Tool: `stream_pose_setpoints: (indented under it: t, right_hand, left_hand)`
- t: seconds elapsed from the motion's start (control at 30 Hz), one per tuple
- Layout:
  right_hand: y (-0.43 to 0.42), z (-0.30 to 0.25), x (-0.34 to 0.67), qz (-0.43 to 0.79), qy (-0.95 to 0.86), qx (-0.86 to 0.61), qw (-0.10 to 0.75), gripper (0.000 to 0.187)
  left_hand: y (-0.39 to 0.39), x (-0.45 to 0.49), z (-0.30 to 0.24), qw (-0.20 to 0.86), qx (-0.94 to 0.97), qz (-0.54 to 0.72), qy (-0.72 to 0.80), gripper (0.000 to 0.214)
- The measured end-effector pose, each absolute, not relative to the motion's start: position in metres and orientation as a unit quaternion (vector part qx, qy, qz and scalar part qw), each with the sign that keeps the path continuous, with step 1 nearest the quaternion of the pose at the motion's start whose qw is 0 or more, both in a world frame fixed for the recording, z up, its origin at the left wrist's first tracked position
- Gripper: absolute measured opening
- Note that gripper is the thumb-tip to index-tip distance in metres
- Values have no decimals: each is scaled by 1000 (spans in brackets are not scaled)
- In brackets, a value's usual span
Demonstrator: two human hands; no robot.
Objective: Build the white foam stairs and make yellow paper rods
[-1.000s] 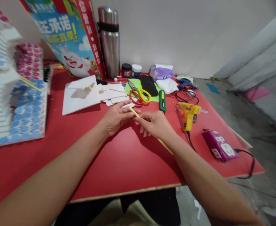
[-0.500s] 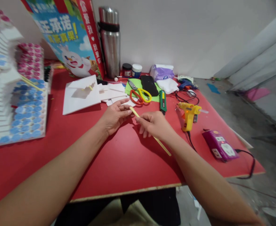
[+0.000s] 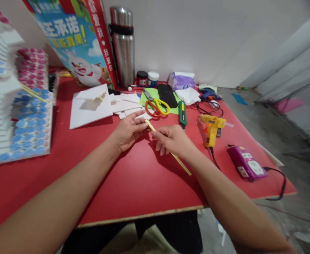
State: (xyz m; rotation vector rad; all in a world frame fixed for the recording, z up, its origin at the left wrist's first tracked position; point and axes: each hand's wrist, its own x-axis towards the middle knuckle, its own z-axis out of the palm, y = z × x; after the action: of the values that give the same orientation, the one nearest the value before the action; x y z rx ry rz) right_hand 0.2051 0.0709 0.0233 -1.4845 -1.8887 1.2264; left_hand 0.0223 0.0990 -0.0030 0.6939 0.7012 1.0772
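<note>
A thin pale yellow stick (image 3: 181, 164) slants across the space between my hands, its lower end pointing toward the table's front edge. My right hand (image 3: 169, 138) is closed around it, thumb on top, close to the upper end. My left hand (image 3: 131, 131) has its fingers loosely apart, and the fingertips lie right at the stick's upper end; whether they press on it is hard to see. Just beyond are scissors (image 3: 158, 106) with red and yellow handles and a green utility knife (image 3: 182, 113). To the left stands a white board piece (image 3: 87, 113) with yellow bits on it.
A yellow glue gun (image 3: 211, 130) and a purple power box (image 3: 247, 163) with cords are on the right. White foam pieces with blue and pink rounds (image 3: 30, 135) stack up at left. Behind are a steel flask (image 3: 124, 56), two paint jars (image 3: 153, 79) and a printed bag (image 3: 75, 46).
Almost nothing differs. Both hands and the stick keep their positions, with only a very slight shift of the whole view.
</note>
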Motion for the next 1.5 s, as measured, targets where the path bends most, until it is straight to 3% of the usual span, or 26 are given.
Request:
stream_pose_setpoints:
  t: [0.23, 0.87, 1.2, 1.5]
  right_hand:
    - [72, 19, 207, 385, -711, -538, 240, 38]
    - [70, 23, 204, 464, -672, -526, 239, 38]
    - [73, 17, 207, 398, -710, -528, 244, 40]
    - [73, 17, 207, 405, -706, -534, 229, 42]
  left_hand:
    - [98, 24, -3, 748, 311, 485, 328, 54]
    - [98, 23, -4, 752, 320, 481, 318, 56]
    - [95, 27, -3, 759, 329, 456, 328, 58]
    - [99, 24, -3, 726, 290, 508, 362, 52]
